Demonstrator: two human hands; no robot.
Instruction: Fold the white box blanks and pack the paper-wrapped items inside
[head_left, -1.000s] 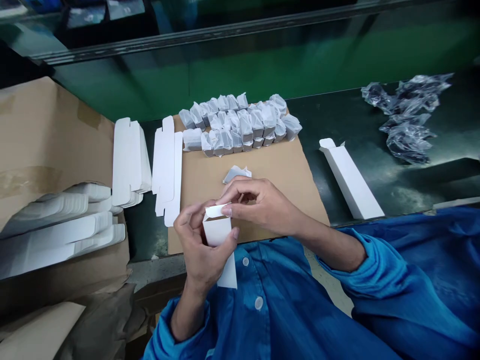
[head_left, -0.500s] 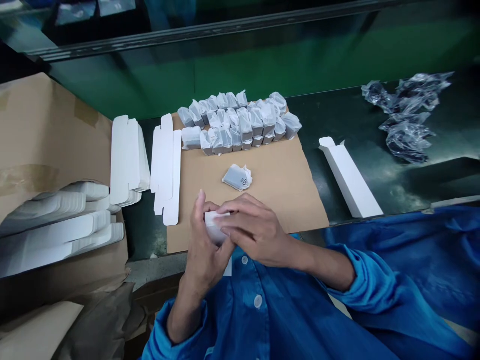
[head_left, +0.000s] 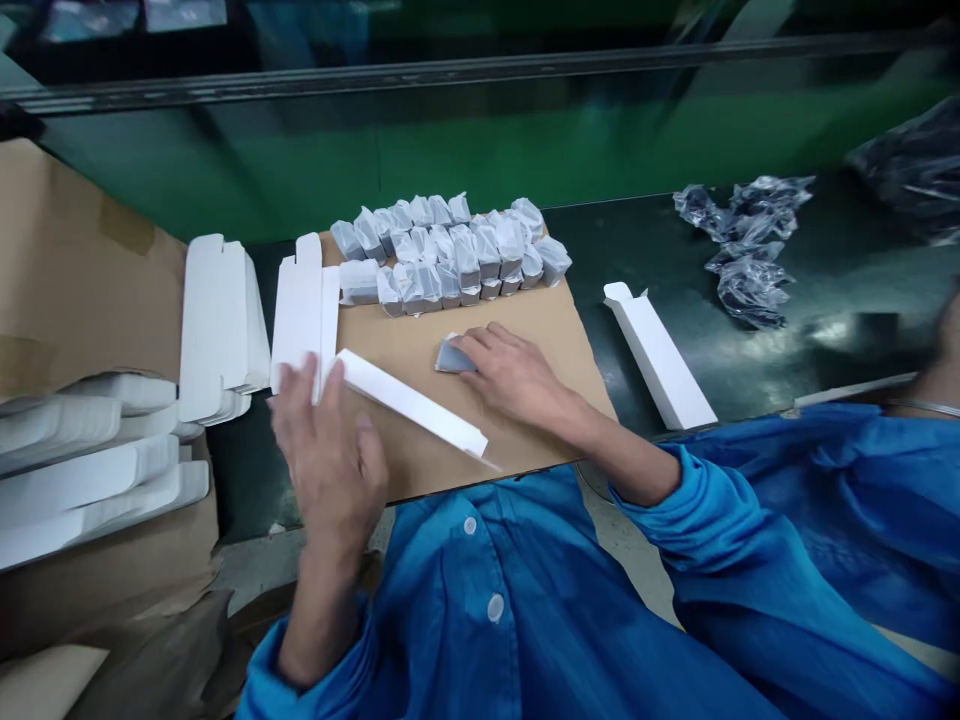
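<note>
My left hand (head_left: 326, 450) grips one end of a long white carton (head_left: 412, 403), which lies slanted across the brown cardboard sheet (head_left: 555, 340). My right hand (head_left: 510, 372) rests on a small wrapped packet (head_left: 452, 355) in the middle of the sheet, fingers curled over it. Rows of several more wrapped packets (head_left: 450, 255) stand at the far edge of the sheet.
Flat white carton blanks (head_left: 304, 310) and another stack (head_left: 217, 320) lie left of the sheet. More blanks (head_left: 90, 470) fill a brown box at the far left. An assembled white carton (head_left: 660, 355) and crumpled plastic bags (head_left: 739, 250) lie to the right on the dark belt.
The carton was held upright in both hands near my chest; now it lies slanted on the sheet in my left hand. My right hand has reached forward onto the loose packet.
</note>
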